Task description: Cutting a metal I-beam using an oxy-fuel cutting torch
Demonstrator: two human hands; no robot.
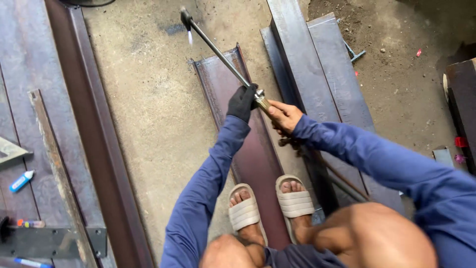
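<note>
I crouch over a rusty steel channel (223,79) that lies on the concrete floor, my sandalled feet (270,206) resting on its near end. My left hand (241,102), in a black glove, grips the long tube of a cutting torch (218,52). My bare right hand (283,116) holds the torch's brass handle just behind it. The torch tip (186,19) reaches past the channel's far end, and a small pale flame (190,35) burns at it above the floor.
Flat steel plates (317,69) lie to the right of the channel. A long steel beam (94,124) and plates lie on the left, with a blue-and-white marker (21,181) and pens (29,224). A dark block (461,99) stands at the right edge.
</note>
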